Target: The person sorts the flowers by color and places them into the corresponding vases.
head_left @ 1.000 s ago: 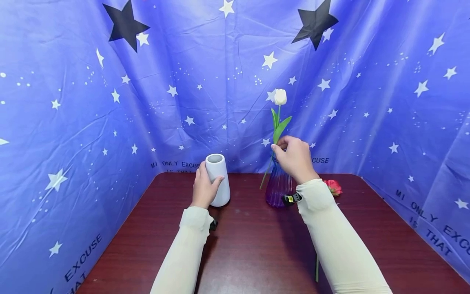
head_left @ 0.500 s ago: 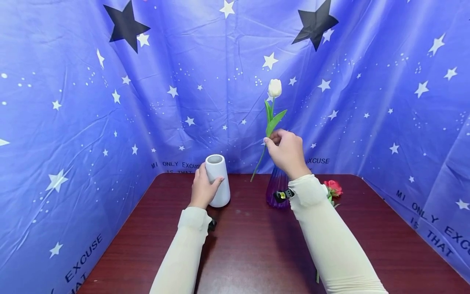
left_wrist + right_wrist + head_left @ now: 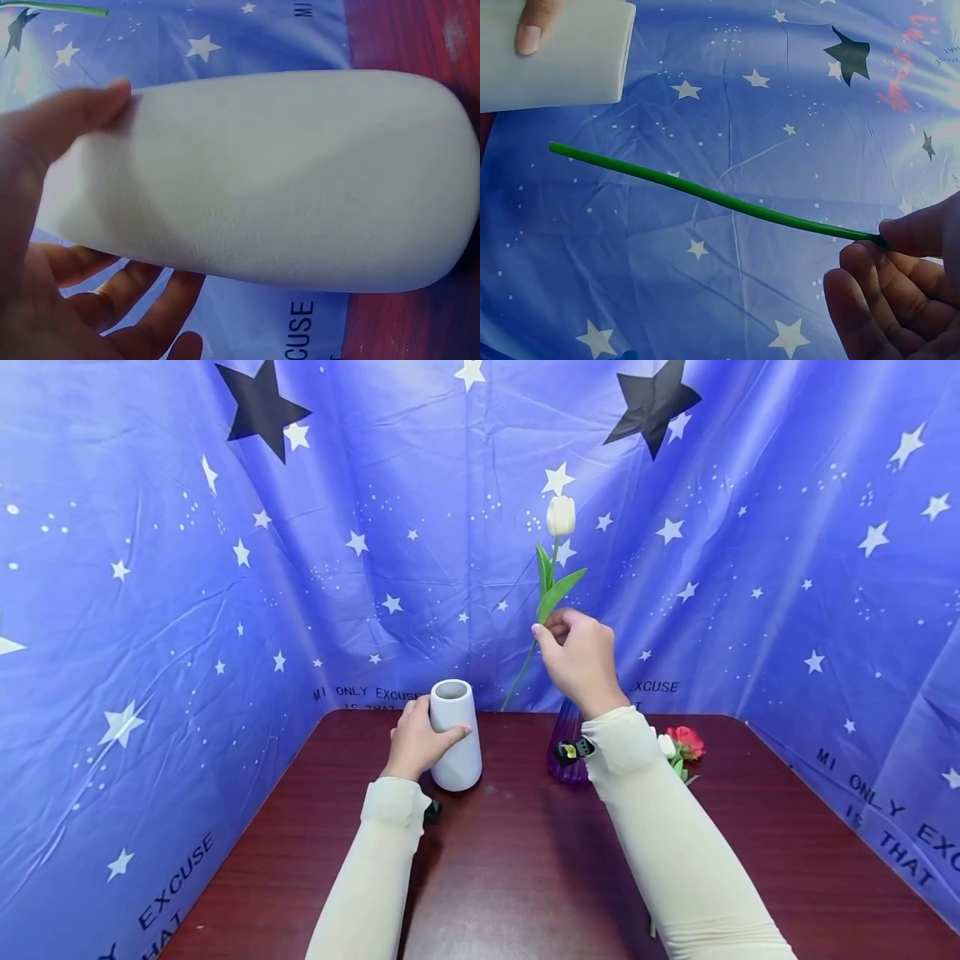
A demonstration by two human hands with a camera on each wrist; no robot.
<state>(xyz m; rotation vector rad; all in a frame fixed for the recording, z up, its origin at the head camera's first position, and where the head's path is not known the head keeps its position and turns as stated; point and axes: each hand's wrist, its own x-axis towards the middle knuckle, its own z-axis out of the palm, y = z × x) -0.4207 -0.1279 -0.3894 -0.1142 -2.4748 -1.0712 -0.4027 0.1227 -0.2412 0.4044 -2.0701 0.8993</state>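
From where I stand, the left hand (image 3: 420,739) is curled partway round the upper part of a white vase (image 3: 459,752), thumb on one side and fingers on the other; the vase stands upright on the counter (image 3: 495,860). To its right, the right hand (image 3: 583,662) pinches a white tulip (image 3: 561,517) between thumb and fingers just under the leaves. The bloom is up, and the bare stem slants down to the left, its end apart from the white vase. A purple vase (image 3: 567,722) is partly hidden by the right arm; farther right lies a red flower (image 3: 686,743) beside a white flower (image 3: 667,745).
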